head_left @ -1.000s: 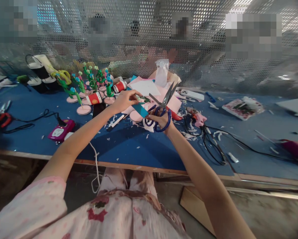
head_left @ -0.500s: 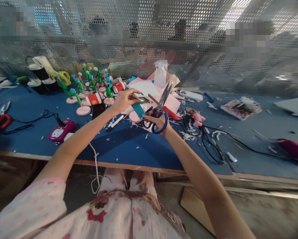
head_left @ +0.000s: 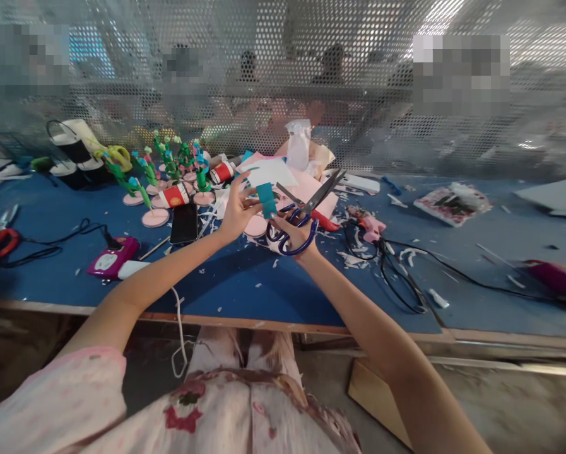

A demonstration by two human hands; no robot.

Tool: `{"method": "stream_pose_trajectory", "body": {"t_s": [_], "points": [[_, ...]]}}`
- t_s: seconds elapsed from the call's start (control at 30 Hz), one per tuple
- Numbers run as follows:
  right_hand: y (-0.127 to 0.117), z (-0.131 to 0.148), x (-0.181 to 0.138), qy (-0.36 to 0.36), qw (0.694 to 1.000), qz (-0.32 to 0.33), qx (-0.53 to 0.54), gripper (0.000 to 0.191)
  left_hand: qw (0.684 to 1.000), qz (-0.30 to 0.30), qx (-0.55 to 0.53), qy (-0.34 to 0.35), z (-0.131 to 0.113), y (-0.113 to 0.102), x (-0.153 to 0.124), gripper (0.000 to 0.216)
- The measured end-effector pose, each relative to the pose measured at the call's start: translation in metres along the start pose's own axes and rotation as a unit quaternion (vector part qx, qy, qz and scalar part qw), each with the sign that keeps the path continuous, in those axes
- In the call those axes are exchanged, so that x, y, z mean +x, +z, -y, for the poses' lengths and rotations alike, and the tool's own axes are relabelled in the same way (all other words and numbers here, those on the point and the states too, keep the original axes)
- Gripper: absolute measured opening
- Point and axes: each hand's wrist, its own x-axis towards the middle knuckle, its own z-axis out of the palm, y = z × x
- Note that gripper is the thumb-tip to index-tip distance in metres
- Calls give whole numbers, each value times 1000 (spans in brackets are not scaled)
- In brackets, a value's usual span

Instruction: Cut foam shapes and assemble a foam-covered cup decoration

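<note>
Over the middle of the table, my left hand [head_left: 238,213] pinches the left edge of a small piece of teal paper [head_left: 266,197]. A crease or edge seems to run across the piece. My right hand [head_left: 298,236] has the blue-handled scissors [head_left: 324,190] hooked on its fingers, blades pointing up and to the right, away from the paper. The thumb and fingertip of that hand also meet the paper's lower corner. Beneath the hands are a round pink disc [head_left: 255,225] and sheets of pink paper [head_left: 317,195]. A white sheet [head_left: 268,173] lies behind.
Several green paper plants [head_left: 171,165] on pink discs stand at left, beside red-labelled rolls [head_left: 175,195]. A phone [head_left: 184,223], a purple socket block [head_left: 113,257] and cords lie nearer. On the right are a plastic packet [head_left: 453,204] and scraps. A perforated metal screen [head_left: 377,107] rises behind.
My left hand has moved down and left and now grips the teal paper's left side. The paper has turned more upright. The scissors' blades have swung lower to the right.
</note>
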Motion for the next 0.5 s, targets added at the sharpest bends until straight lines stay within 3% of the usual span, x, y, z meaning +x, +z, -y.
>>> {"method": "stream_pose_trajectory", "body": {"t_s": [0.2,0.5], "points": [[0,-1,-2,-1,1000,10,4,38,1000,23,-9,16,2,1,0,30],[2,-1,-5,0,1000,14,18,37,996,17,-62,-54,-5,0,3,50]]}}
